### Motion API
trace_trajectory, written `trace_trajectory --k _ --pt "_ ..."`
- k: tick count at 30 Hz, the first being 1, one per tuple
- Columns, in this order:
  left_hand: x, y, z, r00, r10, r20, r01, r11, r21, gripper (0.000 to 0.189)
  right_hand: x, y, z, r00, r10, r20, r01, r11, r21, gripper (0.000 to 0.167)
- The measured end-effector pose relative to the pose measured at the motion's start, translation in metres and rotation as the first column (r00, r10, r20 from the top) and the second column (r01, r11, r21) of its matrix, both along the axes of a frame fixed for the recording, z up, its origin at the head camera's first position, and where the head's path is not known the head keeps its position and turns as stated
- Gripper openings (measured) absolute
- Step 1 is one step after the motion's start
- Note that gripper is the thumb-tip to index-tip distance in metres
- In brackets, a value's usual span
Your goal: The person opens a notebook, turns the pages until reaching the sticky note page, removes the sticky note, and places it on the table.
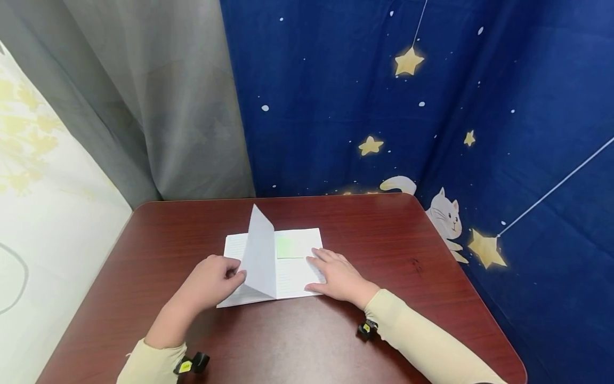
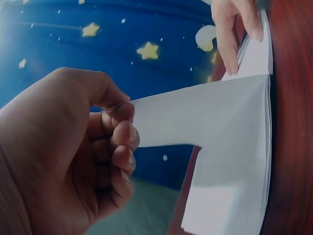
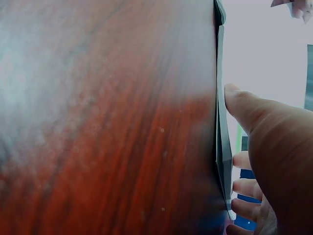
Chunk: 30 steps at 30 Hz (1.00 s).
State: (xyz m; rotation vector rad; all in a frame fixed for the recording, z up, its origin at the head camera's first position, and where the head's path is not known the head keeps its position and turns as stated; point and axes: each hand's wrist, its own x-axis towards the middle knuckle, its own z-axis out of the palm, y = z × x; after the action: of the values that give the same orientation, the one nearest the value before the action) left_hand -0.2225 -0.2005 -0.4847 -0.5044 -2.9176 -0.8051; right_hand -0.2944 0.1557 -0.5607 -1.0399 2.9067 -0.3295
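Note:
An open notebook [image 1: 292, 280] with lined white pages lies on the table. My left hand [image 1: 213, 280] pinches the free edge of one page [image 1: 260, 256] between thumb and fingers, and that page stands raised from the spine. The left wrist view shows the pinched page [image 2: 195, 112] stretching from my fingertips to the notebook. On the right-hand page sits a pale green sticky note [image 1: 286, 247] near the top. My right hand [image 1: 340, 277] rests with spread fingers on the right edge of the notebook. In the right wrist view, the thumb [image 3: 244, 105] lies on the paper.
The dark red wooden table [image 1: 384, 234] has rounded corners. Behind it hang a grey curtain [image 1: 192, 106] and a blue curtain [image 1: 326, 96] with stars and a cat. A white patterned surface [image 1: 43, 213] stands at the left. Small black cameras [image 1: 192, 364] sit at both wrists.

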Motion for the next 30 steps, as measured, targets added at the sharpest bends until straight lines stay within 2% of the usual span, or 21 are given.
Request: trace_trajectory --k 8,19,28,30 --pt "0.007 -0.02 -0.01 0.994 0.03 0.11 -0.031 0.999 0.008 0.046 0.0 0.001 0.0 1.0 -0.005 0.004 0.005 1.0 0.001 0.085" --pt "0.015 -0.032 -0.027 0.961 0.126 0.247 -0.12 0.992 -0.041 0.043 0.0 0.0 -0.002 1.0 -0.003 0.009 0.004 1.0 -0.005 0.085" --pt "0.013 -0.037 -0.042 0.949 0.141 0.282 -0.13 0.99 -0.058 0.046 -0.001 0.001 -0.002 1.0 -0.009 0.007 0.009 1.0 -0.011 0.084" --pt "0.012 -0.04 -0.046 0.951 0.134 0.278 -0.124 0.991 -0.052 0.048 -0.001 0.001 -0.002 1.0 -0.008 0.01 0.008 1.0 -0.013 0.085"
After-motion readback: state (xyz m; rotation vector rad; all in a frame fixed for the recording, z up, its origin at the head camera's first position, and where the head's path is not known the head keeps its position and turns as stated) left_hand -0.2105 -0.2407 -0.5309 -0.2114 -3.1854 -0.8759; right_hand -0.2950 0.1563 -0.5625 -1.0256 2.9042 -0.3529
